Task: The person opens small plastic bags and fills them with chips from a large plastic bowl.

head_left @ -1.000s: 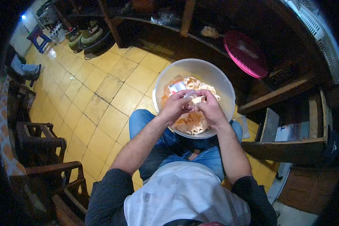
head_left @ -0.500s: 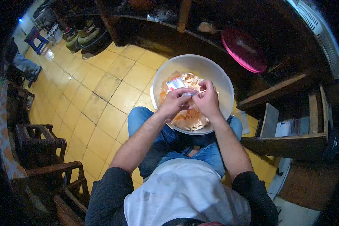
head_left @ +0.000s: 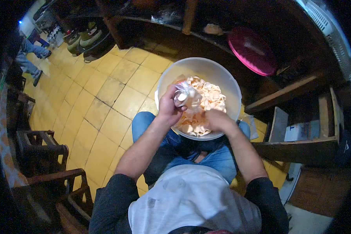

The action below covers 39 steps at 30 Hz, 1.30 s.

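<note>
Hardly any writing is showing clearly enough for me to read. A white box (head_left: pixel 299 133) is sitting in the wooden shelf compartment to my right, and a blue mark on it is looking like a letter "T", though I cannot make out more. The clear packet (head_left: pixel 186 96) in my left hand (head_left: pixel 168 104) is showing print too blurred to read.

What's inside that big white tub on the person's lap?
The tub holds a heap of pale and orange crackers. The left hand holds a small clear bag above them; the right hand reaches into the heap, hiding the crackers beneath. The tub's bottom is covered.
</note>
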Available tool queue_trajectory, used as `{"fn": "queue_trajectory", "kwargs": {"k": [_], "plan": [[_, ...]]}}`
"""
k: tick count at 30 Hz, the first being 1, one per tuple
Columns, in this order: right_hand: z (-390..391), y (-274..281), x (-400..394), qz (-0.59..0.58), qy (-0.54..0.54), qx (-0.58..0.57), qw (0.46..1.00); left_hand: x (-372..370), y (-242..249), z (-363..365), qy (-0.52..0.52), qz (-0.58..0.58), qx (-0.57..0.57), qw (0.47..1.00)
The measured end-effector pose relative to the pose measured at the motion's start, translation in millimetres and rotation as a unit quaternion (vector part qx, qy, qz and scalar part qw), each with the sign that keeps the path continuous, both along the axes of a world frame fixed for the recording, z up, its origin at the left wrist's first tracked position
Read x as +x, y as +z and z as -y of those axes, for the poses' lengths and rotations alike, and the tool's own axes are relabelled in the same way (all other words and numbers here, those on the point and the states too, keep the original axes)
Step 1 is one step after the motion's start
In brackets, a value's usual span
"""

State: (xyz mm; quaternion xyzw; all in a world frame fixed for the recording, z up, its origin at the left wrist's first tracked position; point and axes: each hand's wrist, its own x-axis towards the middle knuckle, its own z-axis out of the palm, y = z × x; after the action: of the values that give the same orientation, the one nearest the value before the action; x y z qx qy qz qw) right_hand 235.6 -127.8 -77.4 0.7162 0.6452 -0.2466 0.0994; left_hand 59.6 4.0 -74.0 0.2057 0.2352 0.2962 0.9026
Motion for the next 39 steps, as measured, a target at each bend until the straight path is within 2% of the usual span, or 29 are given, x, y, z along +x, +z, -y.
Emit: {"fn": "queue_trajectory", "kwargs": {"k": [1,3,4,6,7,8,10,11,13,14,17,18,20,21,22,24,26,27,28,29,30,32,33,35,36,38,39], "plan": [[2,-6,-1,0.002,-0.002,0.001,1.000,-1,5,2,-0.008,0.002,-0.009,1.000],[2,-12,-4,0.020,0.043,-0.101,0.994,-5,5,-2,-0.032,0.046,0.000,0.998],[2,-9,-4,0.019,0.046,-0.101,0.994,-4,2,0,-0.029,0.044,0.000,0.999],[0,6,-2,-0.060,-0.045,0.015,0.997,4,8,9,0.019,-0.052,0.055,0.997],[2,30,-7,-0.107,-0.082,0.045,0.990,3,14,11,0.016,-0.065,0.053,0.996],[1,39,-9,-0.107,-0.080,0.046,0.990,4,13,10,0.018,-0.065,0.054,0.996],[1,51,-10,-0.270,-0.149,0.262,0.915,7,10,11,-0.002,-0.079,0.094,0.992],[1,56,-13,-0.268,-0.153,0.263,0.914,9,9,12,-0.007,-0.078,0.095,0.992],[-4,65,-27,-0.299,-0.127,0.405,0.855,9,8,14,-0.082,-0.113,0.145,0.980],[-7,64,-33,-0.296,-0.130,0.407,0.854,10,6,14,-0.086,-0.112,0.146,0.979],[-17,53,-46,-0.020,-0.019,0.454,0.891,6,6,13,-0.128,-0.050,0.105,0.985],[-19,49,-48,-0.023,-0.012,0.456,0.890,6,14,15,-0.102,-0.059,0.091,0.989],[-24,43,-48,-0.038,-0.035,0.369,0.928,4,19,15,-0.068,-0.070,0.075,0.992],[-23,56,-49,-0.052,-0.041,0.305,0.950,4,18,16,-0.084,-0.082,0.105,0.987],[-23,54,-47,-0.053,-0.039,0.306,0.950,5,14,16,-0.104,-0.094,0.135,0.981],[-18,46,-38,-0.164,-0.017,0.335,0.928,7,3,11,-0.116,-0.072,0.141,0.981],[-16,41,-25,-0.176,0.001,0.374,0.911,8,3,12,-0.095,-0.088,0.151,0.980],[-14,50,-22,-0.297,-0.116,0.315,0.894,8,4,12,-0.096,-0.086,0.151,0.980],[-13,55,-20,-0.409,-0.229,0.247,0.848,7,7,13,-0.103,-0.085,0.158,0.978],[-14,41,-14,-0.410,-0.232,0.302,0.829,6,9,13,-0.108,-0.084,0.166,0.976],[-15,39,-15,-0.410,-0.231,0.302,0.829,6,8,14,-0.108,-0.085,0.166,0.977],[-16,36,-19,-0.357,-0.228,0.318,0.848,5,4,18,-0.137,-0.116,0.249,0.952],[-18,28,-17,-0.357,-0.228,0.319,0.848,6,5,21,-0.137,-0.116,0.250,0.951],[-25,8,-13,-0.324,-0.257,0.316,0.854,8,11,29,-0.094,-0.141,0.432,0.886],[-24,11,-14,-0.325,-0.256,0.317,0.854,6,16,33,-0.093,-0.141,0.433,0.885],[-24,17,-18,-0.229,-0.272,0.337,0.872,1,29,39,-0.043,-0.294,0.626,0.721],[-22,24,-17,-0.230,-0.270,0.338,0.872,1,23,39,0.016,-0.302,0.653,0.694]]}}
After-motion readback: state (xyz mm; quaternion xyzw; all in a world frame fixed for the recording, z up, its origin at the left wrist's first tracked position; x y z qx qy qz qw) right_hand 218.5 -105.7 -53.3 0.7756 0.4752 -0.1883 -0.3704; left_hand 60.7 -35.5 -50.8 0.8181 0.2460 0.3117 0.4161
